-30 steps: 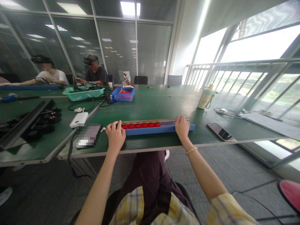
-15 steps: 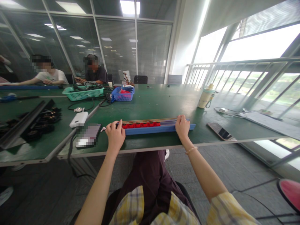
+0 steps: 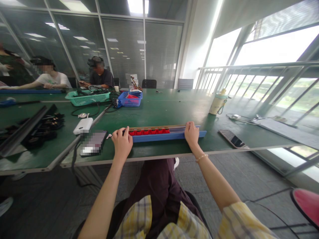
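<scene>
A long blue channel-shaped strip (image 3: pixel 159 137) lies on the green table in front of me, near its front edge. Inside its left and middle stretch sits a row of several red pieces (image 3: pixel 152 131), and thin tan strips (image 3: pixel 159 127) run lengthwise along the far side. My left hand (image 3: pixel 122 142) is closed around the left end, with thumb and fingers at the top edge. My right hand (image 3: pixel 191 133) grips the strip near its right end, which sticks out beyond the fingers. Both hands hide the parts they cover.
Left of the strip are a phone (image 3: pixel 94 142), a white power bank (image 3: pixel 83 126) and dark parts (image 3: pixel 45 131). Behind stand a teal basket (image 3: pixel 87 98) and a blue basket (image 3: pixel 130 99). On the right are a bottle (image 3: pixel 218 103) and another phone (image 3: pixel 233 138). People sit across the table.
My right hand appears a little further left, though the whole view has shifted slightly too. Both hands keep their hold on the strip. Another person shows at the far left.
</scene>
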`<state>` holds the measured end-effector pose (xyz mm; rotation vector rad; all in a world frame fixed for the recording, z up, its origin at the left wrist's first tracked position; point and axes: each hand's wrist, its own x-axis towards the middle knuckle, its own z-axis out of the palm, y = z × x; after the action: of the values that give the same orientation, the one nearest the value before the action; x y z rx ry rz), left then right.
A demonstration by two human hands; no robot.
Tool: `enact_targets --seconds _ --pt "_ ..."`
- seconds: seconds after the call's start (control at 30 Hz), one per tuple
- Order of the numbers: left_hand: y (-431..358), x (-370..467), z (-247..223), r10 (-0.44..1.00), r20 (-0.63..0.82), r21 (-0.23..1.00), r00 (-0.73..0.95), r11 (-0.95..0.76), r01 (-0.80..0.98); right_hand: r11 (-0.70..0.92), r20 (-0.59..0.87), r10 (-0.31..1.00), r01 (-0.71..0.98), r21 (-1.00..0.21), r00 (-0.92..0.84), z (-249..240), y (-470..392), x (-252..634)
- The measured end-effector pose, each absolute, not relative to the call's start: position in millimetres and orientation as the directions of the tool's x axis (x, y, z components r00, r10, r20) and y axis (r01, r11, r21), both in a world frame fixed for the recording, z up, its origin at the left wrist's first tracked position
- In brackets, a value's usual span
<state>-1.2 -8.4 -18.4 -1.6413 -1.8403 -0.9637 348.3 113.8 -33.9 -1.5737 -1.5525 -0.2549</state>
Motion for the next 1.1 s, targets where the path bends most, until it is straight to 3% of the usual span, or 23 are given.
enact_targets --seconds 1.1 --pt "-13.1 1.6 -13.2 0.648 0.742 0.191 -0.172 0.041 0.981 0.274 0.723 0.685 0.89 -0.364 0.085 -35.7 114.6 354.2"
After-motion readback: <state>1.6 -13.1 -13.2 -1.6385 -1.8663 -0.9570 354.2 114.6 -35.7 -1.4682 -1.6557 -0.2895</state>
